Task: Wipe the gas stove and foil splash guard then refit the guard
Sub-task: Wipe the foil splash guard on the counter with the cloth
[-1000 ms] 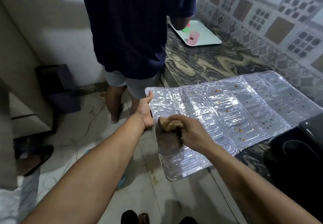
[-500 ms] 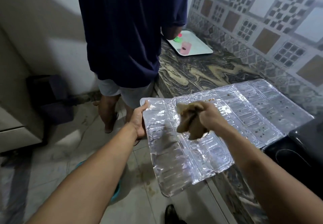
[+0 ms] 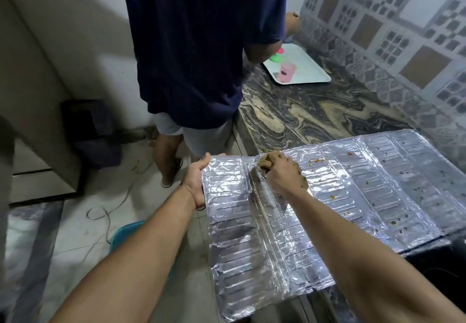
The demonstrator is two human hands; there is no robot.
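Note:
The silver foil splash guard (image 3: 353, 196) lies unfolded flat, its right part on the marble counter and its left panel hanging out over the floor. Small orange and dark food spots dot its middle and right panels. My left hand (image 3: 198, 180) grips the guard's left edge. My right hand (image 3: 283, 175) presses a crumpled brown cloth (image 3: 267, 162) onto the foil near the far edge, at the fold between the left and second panels. The black gas stove (image 3: 446, 267) shows only as a dark corner at the lower right, partly under the guard.
A person in a dark blue shirt (image 3: 201, 45) stands close ahead, at the counter's edge. A white tray (image 3: 310, 70) with a pink cup (image 3: 286, 71) sits on the marble counter (image 3: 302, 118) by the tiled wall. A teal basin (image 3: 126, 232) and a loose cord (image 3: 108, 211) lie on the floor.
My right hand lifted the cloth off the left panel, carried it toward the far edge and set it down on the foil again. My left hand kept its hold on the edge.

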